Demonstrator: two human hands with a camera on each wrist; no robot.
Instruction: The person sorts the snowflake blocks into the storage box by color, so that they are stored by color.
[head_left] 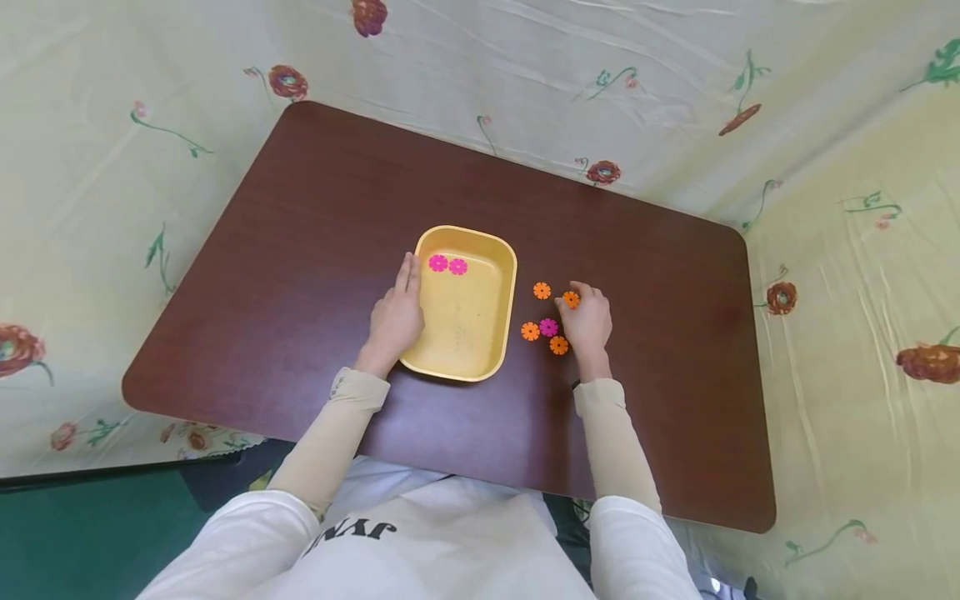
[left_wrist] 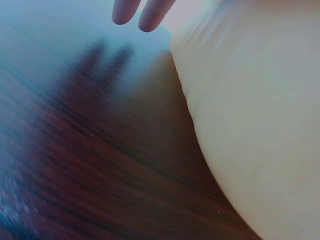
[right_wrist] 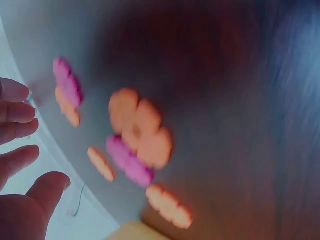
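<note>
A yellow tray [head_left: 501,250] sits mid-table with two pink flower discs [head_left: 447,265] at its far end. My left hand [head_left: 397,312] lies flat along the tray's left wall [left_wrist: 260,125], with its fingers [left_wrist: 142,12] straight. My right hand [head_left: 579,293] rests on the table right of the tray, fingers loosely spread. Its fingertips are at an orange disc [head_left: 572,299]. By that hand lie more orange discs [head_left: 542,290] [head_left: 530,331] [head_left: 558,345] and one pink disc [head_left: 549,327]. The right wrist view is blurred; it shows my fingers [right_wrist: 17,112] holding nothing and discs [right_wrist: 140,125] on the table.
The dark brown table [head_left: 315,217] is bare around the tray and discs. A floral cloth [head_left: 847,250] surrounds the table on all sides. My lap and sleeves are at the near edge.
</note>
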